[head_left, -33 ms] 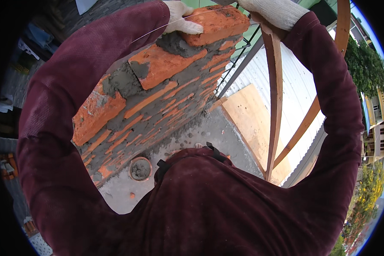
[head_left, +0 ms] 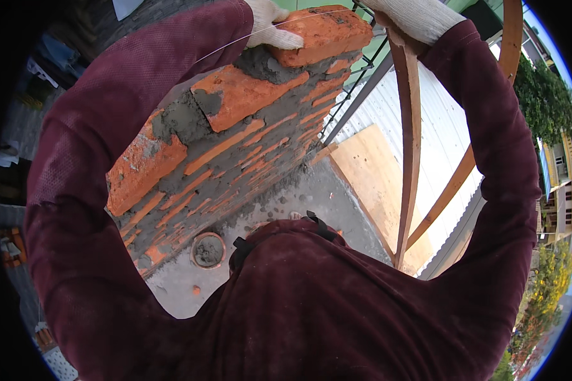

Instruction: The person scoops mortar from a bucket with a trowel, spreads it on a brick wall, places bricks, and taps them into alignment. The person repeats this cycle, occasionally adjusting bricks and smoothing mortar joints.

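Note:
My left hand (head_left: 268, 28), in a pale knit glove, grips the near end of an orange brick (head_left: 324, 35) on top of the brick wall (head_left: 235, 159). A thin string (head_left: 232, 41) crosses my sleeve and that brick. My right hand (head_left: 408, 18), also gloved, is raised at the top edge, beside an upright wooden batten (head_left: 405, 127); its fingertips are out of sight. Wet grey mortar (head_left: 260, 63) shows under and between the upper bricks, and rough mortar covers much of the wall's face.
A bucket of mortar (head_left: 208, 252) stands on the concrete ledge (head_left: 171, 292) below. To the right are a plywood sheet (head_left: 368, 171), white corrugated sheeting (head_left: 445, 127), a slanting batten (head_left: 451, 190) and metal bars (head_left: 353, 95). Trees (head_left: 543, 95) and buildings lie beyond.

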Motion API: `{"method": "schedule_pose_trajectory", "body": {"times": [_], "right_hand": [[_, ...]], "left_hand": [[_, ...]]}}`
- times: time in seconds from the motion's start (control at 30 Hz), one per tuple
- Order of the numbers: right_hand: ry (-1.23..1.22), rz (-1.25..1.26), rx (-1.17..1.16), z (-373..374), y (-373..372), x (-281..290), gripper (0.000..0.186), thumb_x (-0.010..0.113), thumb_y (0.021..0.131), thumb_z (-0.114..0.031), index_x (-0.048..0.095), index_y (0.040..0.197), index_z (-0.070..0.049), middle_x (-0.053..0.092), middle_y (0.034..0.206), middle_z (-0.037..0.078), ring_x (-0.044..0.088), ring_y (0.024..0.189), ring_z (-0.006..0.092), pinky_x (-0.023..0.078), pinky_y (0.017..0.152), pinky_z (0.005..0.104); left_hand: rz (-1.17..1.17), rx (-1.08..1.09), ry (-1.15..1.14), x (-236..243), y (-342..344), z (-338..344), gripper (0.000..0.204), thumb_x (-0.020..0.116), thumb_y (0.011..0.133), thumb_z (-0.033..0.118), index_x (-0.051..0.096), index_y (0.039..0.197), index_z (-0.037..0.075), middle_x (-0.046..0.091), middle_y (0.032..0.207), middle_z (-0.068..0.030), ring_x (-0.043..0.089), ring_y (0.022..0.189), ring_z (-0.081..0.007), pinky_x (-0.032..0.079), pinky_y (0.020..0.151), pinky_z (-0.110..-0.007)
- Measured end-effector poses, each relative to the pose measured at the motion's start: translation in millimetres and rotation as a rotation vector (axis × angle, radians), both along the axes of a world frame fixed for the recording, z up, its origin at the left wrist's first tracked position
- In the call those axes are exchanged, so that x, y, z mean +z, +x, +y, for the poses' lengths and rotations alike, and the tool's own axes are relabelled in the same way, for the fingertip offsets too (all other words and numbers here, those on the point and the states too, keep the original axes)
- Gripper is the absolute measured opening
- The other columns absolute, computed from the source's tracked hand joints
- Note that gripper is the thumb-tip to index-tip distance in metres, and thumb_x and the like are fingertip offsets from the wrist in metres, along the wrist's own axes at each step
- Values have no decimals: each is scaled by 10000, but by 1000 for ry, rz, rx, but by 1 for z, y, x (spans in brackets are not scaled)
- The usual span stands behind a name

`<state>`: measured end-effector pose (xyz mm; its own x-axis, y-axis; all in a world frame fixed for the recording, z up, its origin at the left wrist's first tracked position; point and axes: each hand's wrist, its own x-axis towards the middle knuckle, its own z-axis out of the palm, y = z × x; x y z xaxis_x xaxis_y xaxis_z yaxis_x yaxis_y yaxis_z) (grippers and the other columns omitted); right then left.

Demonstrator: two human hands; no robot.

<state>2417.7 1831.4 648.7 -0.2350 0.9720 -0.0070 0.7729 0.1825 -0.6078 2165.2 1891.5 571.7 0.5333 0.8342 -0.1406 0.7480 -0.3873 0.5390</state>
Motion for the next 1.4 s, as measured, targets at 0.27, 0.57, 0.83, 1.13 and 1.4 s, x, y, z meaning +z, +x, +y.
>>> {"method": "schedule_pose_trajectory", "body": {"times": [0.27, 0.57, 0.83, 1.13, 1.4], "right_hand": [[171, -159, -1, -6, 4, -2, 391, 498, 1014, -342, 661, 990, 13, 652, 757, 114, 622, 579, 214, 533, 590, 368], [353, -197, -26, -2, 13, 16, 419, 486, 1010, -349, 664, 886, 11, 607, 655, 102, 593, 529, 218, 489, 528, 374], [310, -318, 52, -3, 19, 4, 456, 493, 989, -352, 679, 996, 64, 667, 731, 179, 656, 580, 276, 544, 590, 413], [82, -691, 119, 13, 16, 11, 461, 489, 976, -350, 678, 970, 71, 673, 743, 192, 686, 654, 314, 547, 642, 427], [198, -560, 248, 7, 4, -4, 488, 466, 1002, -369, 698, 1031, 60, 706, 826, 213, 700, 726, 331, 551, 696, 448]], "left_hand": [[173, 43, 81, 19, 9, -6, 713, 822, 816, 521, 675, 1307, 26, 737, 1164, -200, 691, 1115, -322, 491, 977, -396], [34, -36, -10, 10, 12, 0, 635, 809, 873, 403, 633, 1389, 78, 745, 1168, -126, 663, 1105, -206, 471, 1009, -351], [263, -100, 244, -25, -4, 44, 967, 733, 881, 628, 441, 1533, -25, 621, 1396, -240, 589, 1310, -347, 427, 1124, -384], [351, -23, 139, -15, 15, 34, 964, 738, 882, 636, 453, 1528, -20, 678, 1290, -219, 668, 1172, -314, 497, 1006, -345], [-191, 124, -129, -66, -32, 80, 953, 739, 877, 636, 478, 1500, -37, 637, 1384, -214, 602, 1286, -348, 430, 1115, -381]]}}
